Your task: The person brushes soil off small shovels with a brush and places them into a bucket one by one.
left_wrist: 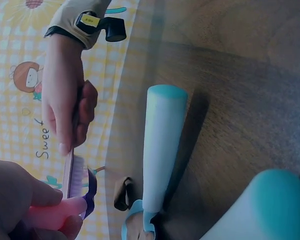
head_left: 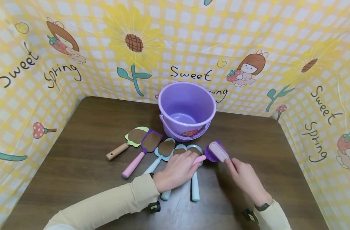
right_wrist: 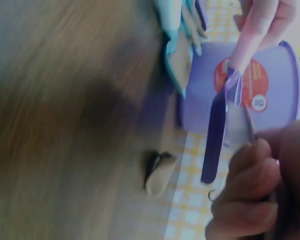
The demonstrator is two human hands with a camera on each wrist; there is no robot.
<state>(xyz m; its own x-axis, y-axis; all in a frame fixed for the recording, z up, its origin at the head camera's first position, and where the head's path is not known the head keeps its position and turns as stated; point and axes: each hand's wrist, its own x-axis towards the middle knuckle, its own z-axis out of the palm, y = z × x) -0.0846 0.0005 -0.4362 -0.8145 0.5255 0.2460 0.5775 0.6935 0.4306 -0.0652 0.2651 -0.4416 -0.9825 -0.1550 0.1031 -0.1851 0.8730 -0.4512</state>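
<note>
My left hand (head_left: 177, 169) holds a toy shovel with a pink handle (head_left: 200, 159) and a purple blade (left_wrist: 90, 192), raised over the table. In my right hand (head_left: 245, 177) is a pink brush (head_left: 218, 150) with pale bristles (right_wrist: 237, 125). The bristles lie against the purple blade, as both wrist views show. Below my left hand, light blue shovels lie side by side; one pale handle (head_left: 195, 188) points toward me. Part of their blades is hidden by that hand.
A purple bucket (head_left: 169, 126) stands at the back. Left of my left hand lie a shovel with a pink handle (head_left: 133, 165) and a green-edged one with a wooden handle (head_left: 117, 151), their blades brown-faced. A small tan lump (right_wrist: 161, 175) rests on the brown table (head_left: 255, 140).
</note>
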